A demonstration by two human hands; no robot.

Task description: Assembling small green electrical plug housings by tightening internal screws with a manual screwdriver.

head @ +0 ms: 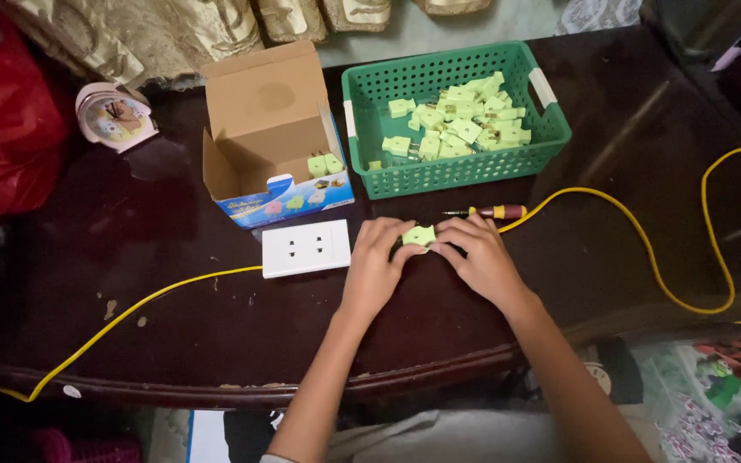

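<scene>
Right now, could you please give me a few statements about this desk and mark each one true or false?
1. Both hands, left hand and right hand, hold one pale green plug. True.
2. The green basket is empty. False: it holds many pale green plugs.
3. A screwdriver lies on the table just beyond the hands. True.
4. The white socket plate sits inside the cardboard box. False: it lies on the table in front of the box.
5. The yellow cable runs across the table. True.

I pinch a small pale-green plug (418, 235) from both sides, low over the dark tabletop (173, 257).
</scene>
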